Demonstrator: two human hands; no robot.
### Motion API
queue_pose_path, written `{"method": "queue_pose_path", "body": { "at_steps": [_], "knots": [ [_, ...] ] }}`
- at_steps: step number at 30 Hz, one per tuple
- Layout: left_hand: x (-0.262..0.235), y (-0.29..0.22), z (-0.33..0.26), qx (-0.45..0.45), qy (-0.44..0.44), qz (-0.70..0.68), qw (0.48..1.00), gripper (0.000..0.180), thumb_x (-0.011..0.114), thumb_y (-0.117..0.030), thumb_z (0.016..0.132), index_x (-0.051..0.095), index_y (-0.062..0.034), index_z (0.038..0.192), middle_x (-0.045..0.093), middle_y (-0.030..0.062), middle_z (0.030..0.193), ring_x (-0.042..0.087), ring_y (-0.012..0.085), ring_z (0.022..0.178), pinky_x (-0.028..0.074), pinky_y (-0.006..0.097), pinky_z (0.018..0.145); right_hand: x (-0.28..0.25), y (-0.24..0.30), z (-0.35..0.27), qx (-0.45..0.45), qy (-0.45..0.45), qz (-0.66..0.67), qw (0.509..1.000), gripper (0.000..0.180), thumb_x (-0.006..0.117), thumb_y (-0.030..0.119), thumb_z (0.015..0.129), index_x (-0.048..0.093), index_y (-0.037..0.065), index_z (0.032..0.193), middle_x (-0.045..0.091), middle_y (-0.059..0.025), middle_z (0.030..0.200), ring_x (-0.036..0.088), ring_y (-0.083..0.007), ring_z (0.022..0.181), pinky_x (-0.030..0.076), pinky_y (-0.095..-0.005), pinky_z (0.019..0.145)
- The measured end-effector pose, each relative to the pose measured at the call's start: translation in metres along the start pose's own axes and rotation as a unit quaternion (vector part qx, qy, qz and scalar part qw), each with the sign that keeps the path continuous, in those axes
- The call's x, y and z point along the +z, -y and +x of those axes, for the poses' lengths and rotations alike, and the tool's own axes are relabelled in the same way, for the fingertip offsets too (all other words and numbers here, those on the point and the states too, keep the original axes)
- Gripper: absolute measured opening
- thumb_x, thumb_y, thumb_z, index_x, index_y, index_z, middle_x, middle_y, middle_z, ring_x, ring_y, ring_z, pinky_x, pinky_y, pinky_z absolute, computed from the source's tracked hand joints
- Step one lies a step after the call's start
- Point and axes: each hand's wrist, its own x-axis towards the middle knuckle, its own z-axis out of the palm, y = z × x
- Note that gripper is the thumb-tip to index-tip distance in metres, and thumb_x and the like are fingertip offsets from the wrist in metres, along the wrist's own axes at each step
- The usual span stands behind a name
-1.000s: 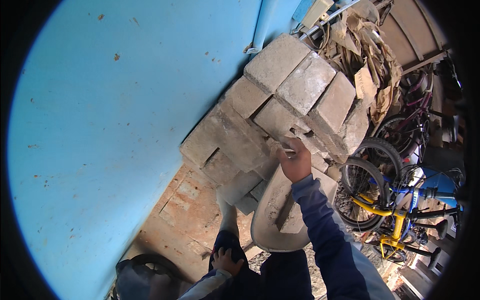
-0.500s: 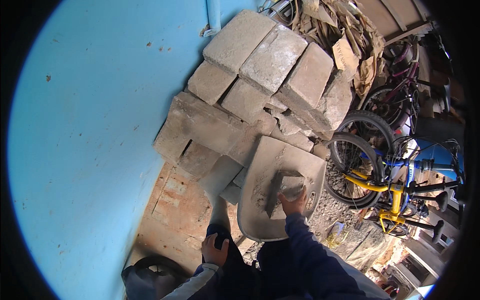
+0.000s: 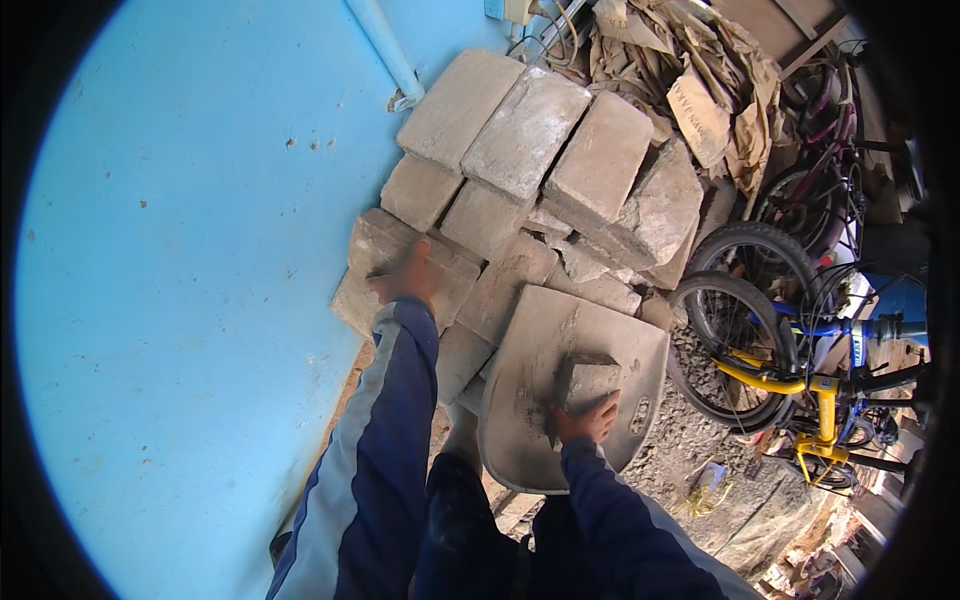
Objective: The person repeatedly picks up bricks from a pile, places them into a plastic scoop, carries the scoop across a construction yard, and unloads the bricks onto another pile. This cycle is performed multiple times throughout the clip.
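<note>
On a dusty grey shell shaped like a chair seat (image 3: 525, 340), with a slot by its right edge, sits a small concrete block (image 3: 590, 380). My right hand (image 3: 588, 420) is closed around the near side of this block. Further left, my left hand (image 3: 408, 278) is at a larger concrete block (image 3: 450, 280) on the left side of a stack, over its top face. Motion blurs its fingers, so their grip is unclear. The shell stands right in front of my legs, against the stack's near side.
Several more concrete blocks (image 3: 530, 130) are stacked behind, beside a blue wall (image 3: 200, 280). Crumpled brown paper (image 3: 700, 110) is heaped at the far right of the stack. Bicycles, one with a yellow frame (image 3: 828, 410), stand on the right beside gravel (image 3: 690, 420).
My left hand has moved from beside my leg, forward to the stack's left block. My right hand stays on the small block in the shell. The view has shifted slightly.
</note>
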Motion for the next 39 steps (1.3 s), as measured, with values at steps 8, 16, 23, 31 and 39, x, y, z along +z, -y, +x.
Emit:
{"method": "queue_pose_path", "body": {
  "at_steps": [8, 16, 23, 31, 39],
  "knots": [
    [0.004, 0.007, 0.001, 0.048, 0.048, -0.093, 0.993, 0.115, 0.089, -0.030, 0.068, 0.020, 0.0087, 0.152, 0.045, 0.0231, 0.146, 0.048, 0.0341, 0.132, 0.037, 0.040, 0.112, -0.004, -0.003, 0.001, -0.007, 0.007, 0.005, 1.000, 0.136, 0.088, 0.042, 0.060, 0.000, 0.008, 0.158, 0.030, -0.0211, 0.152, 0.036, -0.0399, 0.138, 0.031, -0.0518, 0.114],
    [-0.092, 0.089, -0.005, 0.172, 0.236, -0.033, 0.956, 0.085, 0.072, -0.025, 0.090, 0.023, 0.0031, 0.155, 0.052, 0.0255, 0.140, 0.053, 0.0323, 0.130, 0.045, 0.037, 0.104, -0.005, -0.027, 0.014, -0.094, 0.020, 0.120, 0.988, 0.136, 0.090, 0.034, 0.057, 0.004, 0.004, 0.158, 0.032, -0.0270, 0.148, 0.040, -0.0430, 0.133, 0.037, -0.0496, 0.110],
    [-0.291, 0.252, -0.123, 0.116, 0.346, 0.495, 0.789, 0.092, 0.074, -0.055, 0.078, 0.040, -0.0068, 0.149, 0.046, 0.0277, 0.145, 0.044, 0.0470, 0.134, 0.040, 0.055, 0.108, -0.072, -0.021, -0.009, -0.252, 0.091, 0.158, 0.950, 0.127, 0.092, 0.026, 0.054, 0.020, -0.002, 0.154, 0.040, -0.0293, 0.141, 0.047, -0.0436, 0.129, 0.042, -0.0455, 0.109],
    [-0.303, 0.288, -0.116, 0.071, 0.347, 0.556, 0.752, 0.094, 0.075, -0.058, 0.073, 0.042, -0.0141, 0.149, 0.039, 0.0211, 0.152, 0.040, 0.0452, 0.137, 0.039, 0.056, 0.109, -0.101, 0.131, -0.125, -0.515, 0.118, 0.047, 0.848, 0.119, 0.089, 0.037, 0.057, 0.027, 0.014, 0.156, 0.041, -0.0262, 0.140, 0.045, -0.0431, 0.127, 0.033, -0.0586, 0.106],
    [-0.315, 0.292, -0.107, 0.096, 0.335, 0.520, 0.780, 0.084, 0.074, -0.053, 0.075, 0.050, -0.0077, 0.142, 0.047, 0.0251, 0.145, 0.043, 0.0437, 0.136, 0.037, 0.051, 0.113, 0.005, 0.247, -0.174, -0.605, 0.006, 0.010, 0.796, 0.085, 0.078, 0.028, 0.075, 0.039, 0.025, 0.150, 0.030, -0.0194, 0.154, 0.028, -0.0435, 0.143, 0.025, -0.0668, 0.111]
  ]
}}
